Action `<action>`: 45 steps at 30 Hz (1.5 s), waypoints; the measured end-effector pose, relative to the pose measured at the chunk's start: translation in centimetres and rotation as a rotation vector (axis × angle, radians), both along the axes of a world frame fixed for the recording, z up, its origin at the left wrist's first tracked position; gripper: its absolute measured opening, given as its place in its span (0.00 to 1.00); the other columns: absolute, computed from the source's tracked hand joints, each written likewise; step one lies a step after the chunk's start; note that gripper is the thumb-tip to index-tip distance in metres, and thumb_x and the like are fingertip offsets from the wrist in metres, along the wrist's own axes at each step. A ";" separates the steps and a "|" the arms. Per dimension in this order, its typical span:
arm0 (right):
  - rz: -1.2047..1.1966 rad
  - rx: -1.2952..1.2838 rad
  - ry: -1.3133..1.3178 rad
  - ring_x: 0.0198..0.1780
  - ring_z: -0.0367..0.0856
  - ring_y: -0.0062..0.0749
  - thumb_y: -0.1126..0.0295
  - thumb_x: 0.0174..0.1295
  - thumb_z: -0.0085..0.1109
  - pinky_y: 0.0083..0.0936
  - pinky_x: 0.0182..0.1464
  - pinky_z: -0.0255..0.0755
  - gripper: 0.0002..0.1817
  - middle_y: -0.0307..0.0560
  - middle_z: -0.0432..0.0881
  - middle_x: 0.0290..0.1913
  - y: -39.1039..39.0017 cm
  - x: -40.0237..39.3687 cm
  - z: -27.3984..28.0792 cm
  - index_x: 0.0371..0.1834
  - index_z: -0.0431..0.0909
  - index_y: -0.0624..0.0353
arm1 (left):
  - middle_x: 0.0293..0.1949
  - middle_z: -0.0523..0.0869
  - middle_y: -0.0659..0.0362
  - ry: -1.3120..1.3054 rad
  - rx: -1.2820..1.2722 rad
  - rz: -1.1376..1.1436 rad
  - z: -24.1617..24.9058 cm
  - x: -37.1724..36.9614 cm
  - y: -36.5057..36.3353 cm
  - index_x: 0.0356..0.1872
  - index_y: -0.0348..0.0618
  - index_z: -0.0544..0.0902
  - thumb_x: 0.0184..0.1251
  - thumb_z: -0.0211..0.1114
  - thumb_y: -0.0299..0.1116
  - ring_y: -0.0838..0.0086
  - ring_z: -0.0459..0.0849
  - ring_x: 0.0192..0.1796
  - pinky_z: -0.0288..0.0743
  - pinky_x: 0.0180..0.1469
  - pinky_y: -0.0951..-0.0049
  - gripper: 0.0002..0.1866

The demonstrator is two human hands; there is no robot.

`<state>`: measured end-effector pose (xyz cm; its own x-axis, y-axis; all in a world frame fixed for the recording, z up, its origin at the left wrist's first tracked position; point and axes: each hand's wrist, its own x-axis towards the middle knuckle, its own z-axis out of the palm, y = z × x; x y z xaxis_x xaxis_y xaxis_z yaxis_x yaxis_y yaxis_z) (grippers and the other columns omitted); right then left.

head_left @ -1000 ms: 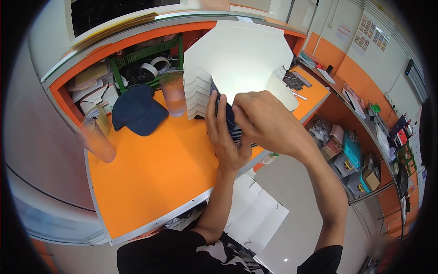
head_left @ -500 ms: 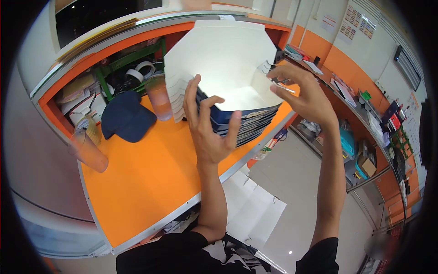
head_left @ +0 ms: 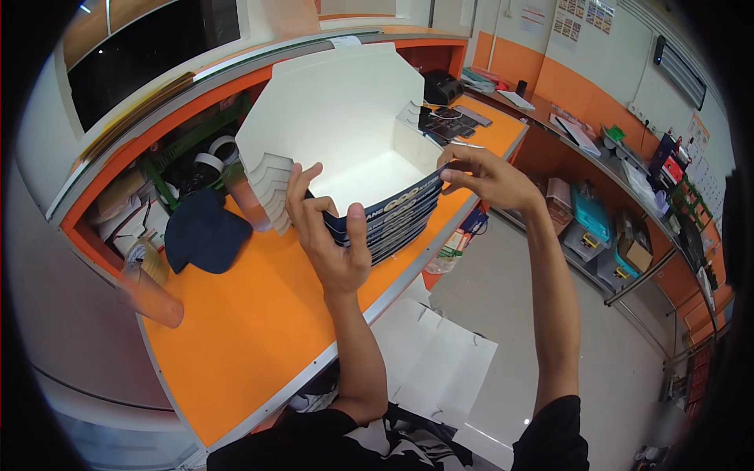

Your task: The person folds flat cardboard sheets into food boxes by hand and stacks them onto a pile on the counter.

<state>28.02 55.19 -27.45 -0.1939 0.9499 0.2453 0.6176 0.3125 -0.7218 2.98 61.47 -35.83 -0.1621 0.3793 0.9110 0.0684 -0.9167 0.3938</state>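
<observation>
A stack of nested cardboard food boxes, white inside with dark blue printed sides, stands on the orange table. Their tall white lids are raised at the back. At the front left corner is my left hand, its fingers spread around the corner and its thumb in front of the printed side. My right hand pinches the top box's rim at the front right corner, thumb and fingertips together.
A dark blue cap and clear plastic cups are on the orange table to the left. White flat cardboard lies below the table edge. Storage boxes fill a shelf at right.
My right hand has come down onto the top box's front right corner. My left hand stays by the left corner. The view has shifted, showing more of the table behind the boxes.
</observation>
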 end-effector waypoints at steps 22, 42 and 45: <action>-0.062 0.103 0.109 0.53 0.83 0.29 0.53 0.77 0.54 0.30 0.52 0.85 0.19 0.43 0.82 0.52 -0.9 -1.0 -0.6 0.58 0.79 0.54 | 0.63 0.77 0.42 0.029 0.017 0.062 -0.3 0.2 -0.4 0.32 0.38 0.78 0.70 0.63 0.36 0.42 0.64 0.75 0.56 0.73 0.41 0.12; -0.757 0.323 0.453 0.68 0.78 0.41 0.64 0.70 0.64 0.38 0.64 0.74 0.33 0.53 0.77 0.68 -16.7 -2.9 -14.3 0.77 0.65 0.54 | 0.65 0.74 0.40 -0.277 0.198 -0.180 -5.9 0.8 -10.5 0.59 0.39 0.74 0.77 0.50 0.56 0.43 0.73 0.69 0.66 0.73 0.37 0.28; -1.418 0.098 0.389 0.69 0.75 0.48 0.66 0.66 0.68 0.43 0.66 0.72 0.33 0.57 0.76 0.68 -24.4 -5.5 -28.5 0.74 0.67 0.59 | 0.60 0.78 0.38 0.543 -0.104 -0.771 -14.1 1.2 -12.0 0.62 0.37 0.74 0.70 0.65 0.49 0.36 0.77 0.62 0.71 0.65 0.37 0.29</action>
<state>22.48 30.82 -55.98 0.9555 0.2618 0.1361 0.2187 -0.3186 -0.9223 4.20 49.49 -49.97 0.6027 0.2887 0.7439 -0.3434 -0.7477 0.5684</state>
